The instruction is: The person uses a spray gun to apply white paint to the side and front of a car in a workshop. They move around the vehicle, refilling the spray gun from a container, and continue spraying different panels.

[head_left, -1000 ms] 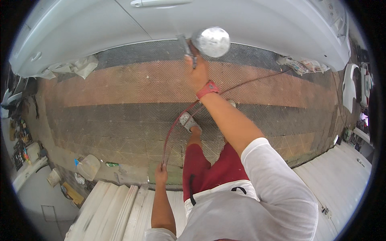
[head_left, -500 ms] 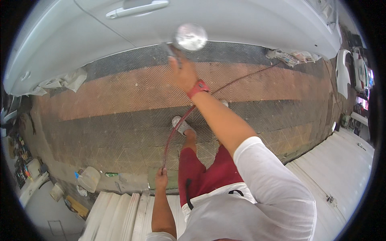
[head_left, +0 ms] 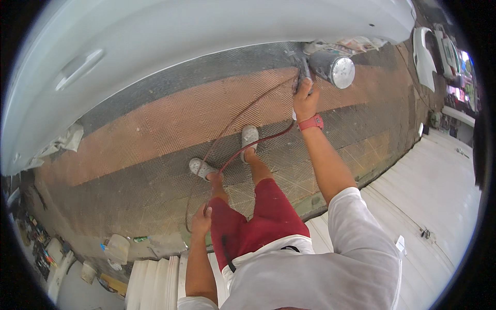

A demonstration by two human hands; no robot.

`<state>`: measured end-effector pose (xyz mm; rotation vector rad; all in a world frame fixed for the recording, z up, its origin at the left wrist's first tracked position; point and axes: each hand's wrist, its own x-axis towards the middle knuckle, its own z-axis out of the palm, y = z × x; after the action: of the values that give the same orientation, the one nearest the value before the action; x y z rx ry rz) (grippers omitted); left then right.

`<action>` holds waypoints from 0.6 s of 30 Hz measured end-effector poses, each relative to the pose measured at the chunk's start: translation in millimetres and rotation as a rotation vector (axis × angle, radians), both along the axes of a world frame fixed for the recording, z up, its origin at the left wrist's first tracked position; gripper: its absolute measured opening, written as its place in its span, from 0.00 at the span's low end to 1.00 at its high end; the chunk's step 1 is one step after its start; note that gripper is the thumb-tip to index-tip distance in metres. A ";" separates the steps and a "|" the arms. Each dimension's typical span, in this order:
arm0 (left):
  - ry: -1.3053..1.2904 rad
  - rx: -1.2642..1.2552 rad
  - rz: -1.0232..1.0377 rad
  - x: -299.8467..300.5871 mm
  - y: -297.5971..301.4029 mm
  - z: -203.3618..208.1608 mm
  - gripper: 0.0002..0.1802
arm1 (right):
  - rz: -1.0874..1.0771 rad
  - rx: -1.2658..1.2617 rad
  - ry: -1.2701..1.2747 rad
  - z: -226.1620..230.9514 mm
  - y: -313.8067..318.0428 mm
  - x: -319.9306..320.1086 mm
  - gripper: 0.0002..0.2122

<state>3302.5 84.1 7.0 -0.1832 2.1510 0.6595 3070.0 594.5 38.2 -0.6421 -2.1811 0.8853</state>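
The pale car [head_left: 155, 31] fills the top left, with a handle [head_left: 80, 70] on its side. The left hand [head_left: 201, 219] is curled around the red hose [head_left: 261, 139], low down beside the red shorts [head_left: 263, 212]. The hose bends up past two grey shoes [head_left: 250, 136] to the right hand [head_left: 306, 103]. That hand is wrapped around the spray gun [head_left: 304, 67], above the floor [head_left: 155, 139]. The gun's round cup [head_left: 342, 72] sticks out to the right.

Right arm [head_left: 330, 165] out long, left arm [head_left: 200, 268] down low.
The right hand [head_left: 306, 103] is curled tight way out front; the left hand [head_left: 201, 220] is closed beside the left leg [head_left: 226, 222].
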 end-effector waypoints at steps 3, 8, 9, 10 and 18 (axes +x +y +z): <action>-0.113 0.007 -0.030 -30.7 57.3 16.6 0.29 | -0.055 -0.075 -0.124 -10.6 79.9 19.8 0.26; -0.144 0.029 -0.073 -47.9 108.1 8.6 0.29 | -0.169 -0.269 -0.039 -15.1 171.0 22.6 0.28; -0.154 0.024 -0.074 -50.7 114.8 6.1 0.30 | -0.205 -0.272 -0.038 -16.0 187.4 21.1 0.28; -0.165 0.018 -0.073 -53.0 120.7 3.7 0.30 | -0.239 -0.275 -0.038 -18.5 199.4 21.1 0.28; -0.142 0.068 -0.021 -62.4 131.3 5.1 0.30 | -0.512 -0.181 0.029 -32.3 248.3 -19.0 0.32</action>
<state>3240.1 215.4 12.1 -0.1660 1.9898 0.6861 3050.9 842.8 6.0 -1.2000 -1.7921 0.8070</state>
